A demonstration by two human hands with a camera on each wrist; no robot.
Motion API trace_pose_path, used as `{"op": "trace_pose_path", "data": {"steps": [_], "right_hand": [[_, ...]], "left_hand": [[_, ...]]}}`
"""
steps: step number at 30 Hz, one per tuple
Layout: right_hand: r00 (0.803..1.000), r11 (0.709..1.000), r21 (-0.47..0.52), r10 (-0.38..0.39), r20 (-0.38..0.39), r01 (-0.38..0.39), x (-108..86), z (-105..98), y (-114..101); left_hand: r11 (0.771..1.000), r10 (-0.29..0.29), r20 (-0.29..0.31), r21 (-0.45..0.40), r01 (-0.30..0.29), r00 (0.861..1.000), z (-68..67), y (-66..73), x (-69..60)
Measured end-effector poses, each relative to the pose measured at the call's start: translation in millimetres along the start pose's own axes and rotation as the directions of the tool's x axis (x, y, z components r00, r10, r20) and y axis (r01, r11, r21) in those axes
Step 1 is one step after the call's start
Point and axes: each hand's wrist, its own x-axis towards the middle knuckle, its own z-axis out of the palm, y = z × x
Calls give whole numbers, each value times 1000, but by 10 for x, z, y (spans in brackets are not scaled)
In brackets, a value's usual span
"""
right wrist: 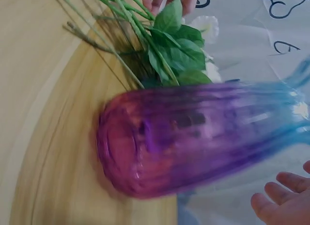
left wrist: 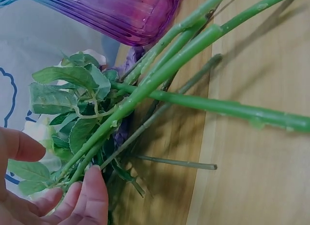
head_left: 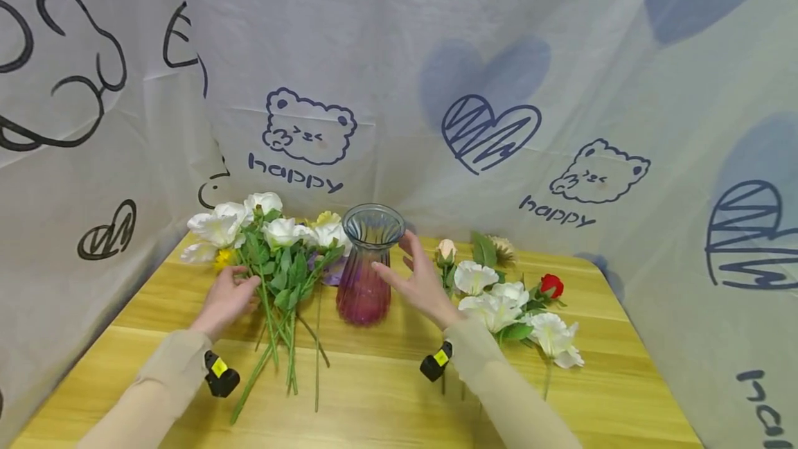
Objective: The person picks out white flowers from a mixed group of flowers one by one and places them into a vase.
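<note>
A ribbed glass vase, blue at the rim and pink-purple below, stands upright on the table. My right hand is beside its right side with fingers spread; in the right wrist view a gap shows between the hand and the vase. White flowers with green stems lie in a bunch left of the vase. At the bunch's left side is my left hand; in the left wrist view the hand has its fingertips at the leaves and stems, thumb apart, not closed round them.
On the right of the wooden table lie more flowers: white blooms, a red rose and a pale pink bud. Yellow and purple blooms show among the left bunch. A printed cloth hangs behind and at both sides.
</note>
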Motion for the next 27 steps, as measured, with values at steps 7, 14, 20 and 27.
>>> {"op": "trace_pose_path", "data": {"steps": [7,14,20,27], "right_hand": [[1000,1000,27,2,2,-2,120,244,10],[1000,1000,3,26,-1,-26,177,377,19],[1000,1000,-3,19,-3,-19,178,391,45],[1000,1000,21,6,18,-6,138,302,60]], "left_hand": [[1000,-21,15,-11,21,1000,7,-6,41],[991,-70,7,-114,70,998,29,-94,96],[976,-106,33,-187,110,994,59,-144,129],[965,-104,57,-235,114,993,48,-131,110]]}}
